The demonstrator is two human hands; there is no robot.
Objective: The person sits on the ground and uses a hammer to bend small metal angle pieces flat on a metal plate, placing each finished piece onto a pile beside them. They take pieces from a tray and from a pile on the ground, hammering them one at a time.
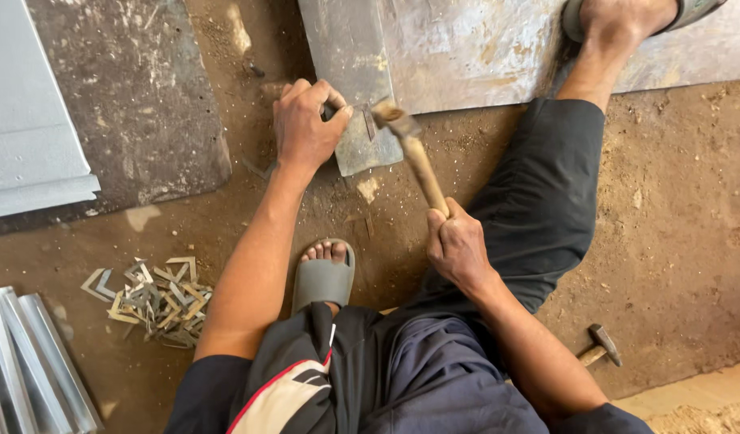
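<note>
My left hand [305, 124] is closed around a small tool, probably a chisel [368, 120], whose tip rests on a grey metal strip [355, 72] lying on the dirt floor. My right hand [458, 245] grips the wooden handle of a hammer [414, 149]; its head is blurred right at the chisel's end. The strip lies beside a larger scratched metal sheet [482, 48].
My feet in grey slippers [325, 277] rest on the ground and on the far sheet. A pile of small angled metal offcuts [153, 297] lies at the left. A second hammer [601, 344] lies at the right. Grey folded sheet pieces [32, 120] and metal channels [28, 362] sit at the left edge.
</note>
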